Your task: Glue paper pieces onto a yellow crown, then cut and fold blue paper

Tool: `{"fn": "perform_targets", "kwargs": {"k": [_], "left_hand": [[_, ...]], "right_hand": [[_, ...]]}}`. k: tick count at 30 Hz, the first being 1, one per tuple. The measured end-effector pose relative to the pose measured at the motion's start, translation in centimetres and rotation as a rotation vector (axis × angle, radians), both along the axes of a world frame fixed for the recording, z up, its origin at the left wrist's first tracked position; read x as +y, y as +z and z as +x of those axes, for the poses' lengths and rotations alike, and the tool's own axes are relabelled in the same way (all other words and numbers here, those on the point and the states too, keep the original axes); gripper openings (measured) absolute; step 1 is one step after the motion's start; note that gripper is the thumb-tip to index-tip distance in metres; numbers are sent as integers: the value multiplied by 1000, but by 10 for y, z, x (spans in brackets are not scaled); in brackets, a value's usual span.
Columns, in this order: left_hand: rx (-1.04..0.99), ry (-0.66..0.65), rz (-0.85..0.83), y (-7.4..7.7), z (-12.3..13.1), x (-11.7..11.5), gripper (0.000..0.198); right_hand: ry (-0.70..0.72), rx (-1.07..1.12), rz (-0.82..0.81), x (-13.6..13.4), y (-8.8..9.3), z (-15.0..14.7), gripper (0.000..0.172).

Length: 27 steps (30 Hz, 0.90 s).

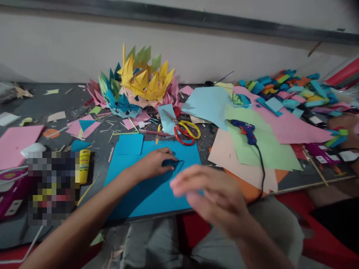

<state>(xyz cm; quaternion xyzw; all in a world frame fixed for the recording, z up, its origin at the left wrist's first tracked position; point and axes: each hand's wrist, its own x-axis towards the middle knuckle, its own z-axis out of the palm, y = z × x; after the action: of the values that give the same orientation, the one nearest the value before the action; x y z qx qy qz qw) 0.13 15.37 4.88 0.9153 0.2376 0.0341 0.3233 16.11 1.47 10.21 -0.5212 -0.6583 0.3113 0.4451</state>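
My left hand point(155, 163) rests on a large blue paper sheet point(146, 194) and pinches a small folded blue paper piece point(172, 163) against it. My right hand point(213, 194) hovers blurred above the sheet's right edge, fingers spread, holding nothing. A smaller blue square point(130, 144) lies at the sheet's top left corner. Red and yellow scissors point(185, 131) lie just beyond the sheet.
A multicoloured folded-paper crown shape point(134, 86) stands at the back. A blue glue gun point(246, 130) with a black cord lies on green and pink sheets at right. A yellow glue tube point(84, 164) lies left. Piles of folded pieces point(291, 93) fill the far right, where another person's hand point(346, 123) shows.
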Motion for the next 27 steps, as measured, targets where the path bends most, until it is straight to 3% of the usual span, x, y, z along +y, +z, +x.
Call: {"fn": "perform_targets", "kwargs": {"k": [2,6,11,15,19,22,27], "left_hand": [[-17,33,7,-1,6,1,23],[-18,95,10,-8,15,2,26],[-116,185,-7,-16,13,0,23],[6,333,97,-17,9,-5,23],[80,359,122,-16,8,-6,22],[79,411,86,-15,9,-5,21],[35,425,-28,-12,9,-4,16]], "right_hand": [[-16,-169,-158,29,-11,15,16],[20,-295,-314,71,-50,45,8],[54,-401,-303,77,-83,52,14],[14,-382,-297,67,-85,43,15],[17,-331,-247,65,-83,44,22],[94,-289,-283,68,-83,50,18],[39,-343,-226,67,-86,45,18]]}}
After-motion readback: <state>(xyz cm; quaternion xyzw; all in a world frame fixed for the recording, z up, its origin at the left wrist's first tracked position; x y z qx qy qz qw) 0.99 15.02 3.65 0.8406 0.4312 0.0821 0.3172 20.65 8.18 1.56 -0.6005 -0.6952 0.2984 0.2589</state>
